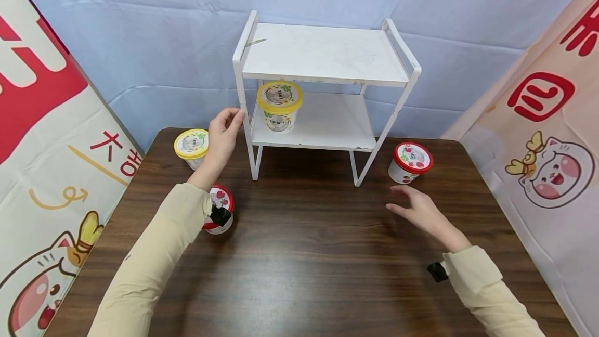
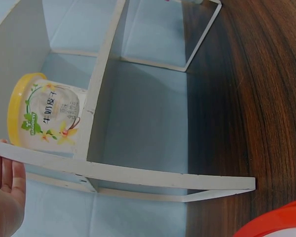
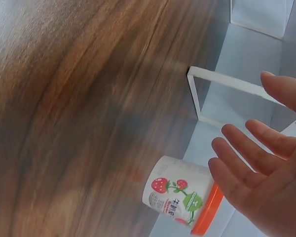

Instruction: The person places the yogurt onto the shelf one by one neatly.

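Note:
My left hand (image 1: 225, 131) is beside the left post of a white two-tier shelf (image 1: 323, 59), its fingertips right at the post and partly hidden behind it in the left wrist view. Just inside that post, a yellow-lidded ice cream tub (image 1: 280, 105) stands upright on the lower tier, near its left end. Over the table on the right, my right hand (image 1: 423, 212) has its fingers spread and holds nothing. A red-lidded tub (image 1: 411, 163) with strawberry pictures (image 3: 160, 185) stands just beyond those fingers.
On the brown table (image 1: 304, 254), a second yellow-lidded tub (image 1: 192, 144) stands left of the shelf, partly behind my left hand. Another red-lidded tub (image 1: 223, 199) is partly covered by my left wrist. Printed panels (image 1: 552, 134) flank the table, with pale blue cloth (image 1: 164, 40) behind.

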The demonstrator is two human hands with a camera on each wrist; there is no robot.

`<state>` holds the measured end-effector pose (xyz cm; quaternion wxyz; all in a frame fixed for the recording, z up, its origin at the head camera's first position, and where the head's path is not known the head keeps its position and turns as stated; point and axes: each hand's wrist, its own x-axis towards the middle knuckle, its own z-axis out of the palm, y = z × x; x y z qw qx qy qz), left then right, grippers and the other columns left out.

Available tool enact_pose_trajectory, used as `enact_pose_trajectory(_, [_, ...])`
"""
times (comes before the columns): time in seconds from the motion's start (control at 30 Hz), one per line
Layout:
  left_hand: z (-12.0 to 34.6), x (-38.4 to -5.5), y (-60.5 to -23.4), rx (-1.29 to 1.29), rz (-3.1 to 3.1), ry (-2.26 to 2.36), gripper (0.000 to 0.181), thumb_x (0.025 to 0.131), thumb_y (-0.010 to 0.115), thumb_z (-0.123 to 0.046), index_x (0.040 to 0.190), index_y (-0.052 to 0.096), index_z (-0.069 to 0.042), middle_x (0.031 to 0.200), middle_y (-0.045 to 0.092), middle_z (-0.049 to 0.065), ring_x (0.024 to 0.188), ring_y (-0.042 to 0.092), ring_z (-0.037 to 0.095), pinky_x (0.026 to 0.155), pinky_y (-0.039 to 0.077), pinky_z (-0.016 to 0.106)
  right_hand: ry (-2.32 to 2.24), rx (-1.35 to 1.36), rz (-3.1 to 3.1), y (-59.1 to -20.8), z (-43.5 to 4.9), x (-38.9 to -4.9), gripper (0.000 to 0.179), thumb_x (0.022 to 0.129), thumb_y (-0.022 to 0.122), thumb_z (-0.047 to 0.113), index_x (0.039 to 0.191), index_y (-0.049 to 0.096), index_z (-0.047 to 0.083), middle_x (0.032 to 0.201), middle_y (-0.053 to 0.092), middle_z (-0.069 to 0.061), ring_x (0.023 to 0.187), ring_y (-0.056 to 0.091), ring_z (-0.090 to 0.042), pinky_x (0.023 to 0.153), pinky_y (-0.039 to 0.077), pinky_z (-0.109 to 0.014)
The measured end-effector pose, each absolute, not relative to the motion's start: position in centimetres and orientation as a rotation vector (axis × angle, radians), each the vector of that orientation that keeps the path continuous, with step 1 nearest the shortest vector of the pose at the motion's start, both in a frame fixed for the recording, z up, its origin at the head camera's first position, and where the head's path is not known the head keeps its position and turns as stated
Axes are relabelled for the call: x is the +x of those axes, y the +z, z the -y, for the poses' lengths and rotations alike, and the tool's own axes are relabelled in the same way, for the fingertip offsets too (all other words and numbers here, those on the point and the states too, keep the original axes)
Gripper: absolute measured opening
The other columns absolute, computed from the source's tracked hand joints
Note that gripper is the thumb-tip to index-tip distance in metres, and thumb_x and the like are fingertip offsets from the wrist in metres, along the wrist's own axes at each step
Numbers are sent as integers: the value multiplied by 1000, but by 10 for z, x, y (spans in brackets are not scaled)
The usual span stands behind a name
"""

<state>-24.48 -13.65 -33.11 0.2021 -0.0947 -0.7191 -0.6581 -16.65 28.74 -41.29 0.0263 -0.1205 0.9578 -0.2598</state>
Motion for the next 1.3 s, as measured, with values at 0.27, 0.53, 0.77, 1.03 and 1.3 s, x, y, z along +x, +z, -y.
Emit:
enact_pose_trajectory(0.27, [136, -244, -331, -265, 2001, -1842, 23, 92, 52, -5, 97, 57, 17, 81, 59, 2, 70, 52, 5, 68, 45, 16, -818, -342, -2971, -412, -294, -166, 50, 85, 63, 26, 121, 49, -6, 118, 53, -26, 106, 51, -41, 87, 40, -54])
enact_pose_trajectory(0.53, [136, -245, -331, -269, 1999, -1833, 23, 92, 52, -5, 97, 56, 17, 79, 57, 1, 68, 51, 2, 68, 45, 16, -823, -317, -2980, -413, -302, -169, 51, 86, 63, 28, 121, 47, -6, 118, 53, -27, 106, 51, -42, 87, 41, -55])
enact_pose_trajectory(0.77, [137, -245, -331, -262, 2008, -1832, 23, 92, 52, -5, 97, 57, 16, 82, 59, 5, 71, 52, 7, 71, 47, 22, -822, -288, -2975, -409, -307, -172, 54, 87, 61, 29, 123, 45, -6, 119, 51, -28, 107, 49, -43, 88, 39, -56])
enact_pose_trajectory(1.03, [136, -245, -331, -272, 2007, -1836, 23, 92, 51, -5, 97, 56, 17, 79, 55, 2, 67, 49, -2, 67, 44, 14, -819, -252, -3010, -408, -313, -173, 53, 86, 62, 30, 123, 45, -5, 119, 52, -26, 106, 50, -42, 86, 40, -56])
enact_pose_trajectory(1.3, [136, -245, -332, -265, 2009, -1840, 23, 92, 51, -5, 97, 56, 17, 81, 57, 4, 69, 51, 0, 70, 45, 18, -862, -232, -3026, -405, -319, -173, 55, 88, 61, 28, 124, 42, -8, 119, 49, -29, 105, 50, -44, 85, 40, -57])
